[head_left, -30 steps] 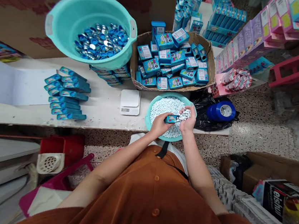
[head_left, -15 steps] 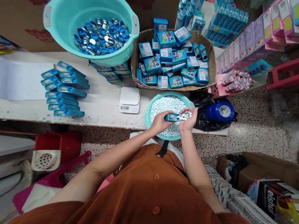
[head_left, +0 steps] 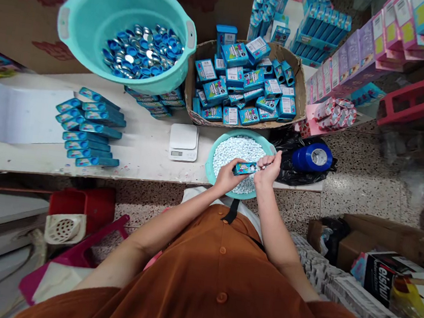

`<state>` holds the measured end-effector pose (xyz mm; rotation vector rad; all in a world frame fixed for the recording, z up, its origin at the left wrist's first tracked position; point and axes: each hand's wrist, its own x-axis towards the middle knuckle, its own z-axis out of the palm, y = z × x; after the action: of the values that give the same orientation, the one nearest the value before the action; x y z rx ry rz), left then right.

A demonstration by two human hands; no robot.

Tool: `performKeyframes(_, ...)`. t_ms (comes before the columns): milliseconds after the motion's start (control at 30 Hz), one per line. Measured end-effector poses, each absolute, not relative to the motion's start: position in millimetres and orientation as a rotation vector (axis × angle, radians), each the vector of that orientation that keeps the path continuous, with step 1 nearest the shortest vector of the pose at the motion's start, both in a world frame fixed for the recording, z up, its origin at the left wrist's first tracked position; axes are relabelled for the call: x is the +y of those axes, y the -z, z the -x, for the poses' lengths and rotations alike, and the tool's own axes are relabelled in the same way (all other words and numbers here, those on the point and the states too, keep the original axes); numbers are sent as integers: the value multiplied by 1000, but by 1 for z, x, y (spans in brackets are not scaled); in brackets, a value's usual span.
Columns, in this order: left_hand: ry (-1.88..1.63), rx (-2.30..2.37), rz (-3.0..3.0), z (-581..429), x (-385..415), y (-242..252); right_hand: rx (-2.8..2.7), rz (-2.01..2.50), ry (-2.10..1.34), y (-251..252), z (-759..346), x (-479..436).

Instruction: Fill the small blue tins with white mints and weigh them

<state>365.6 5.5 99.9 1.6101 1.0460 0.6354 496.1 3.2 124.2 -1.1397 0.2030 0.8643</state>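
My left hand (head_left: 229, 176) is closed around a small blue candy box (head_left: 244, 168), which lies on its side with its end toward my right hand. The fingers of my right hand (head_left: 268, 170) are curled in a fist against that end, with a few white candies showing at its edge. Most of what the fist holds is hidden. Both hands are over a turquoise basin (head_left: 210, 165) filled with small white candies (head_left: 238, 151).
A digital scale (head_left: 183, 143) stands left of the basin. Behind are a carton (head_left: 302, 100) of blue boxes and a turquoise tub (head_left: 91, 38) of blue-and-silver caps. More blue boxes (head_left: 95, 130) stand in rows at left. Blue tape (head_left: 311, 157) lies at right.
My right hand has gone from an open palm heaped with candies to a curled fist at the box's end. Fewer candies show in it. My left hand still holds the box.
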Motion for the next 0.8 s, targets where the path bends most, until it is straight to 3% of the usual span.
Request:
performKeyframes(433,-742,1025,-1555,-363,13,-92,402,971,-1127,-75,-543,-14)
performKeyframes(800,-776,889,-1514,-371,19,-86,398,1006,-1170,-68,-545,-25)
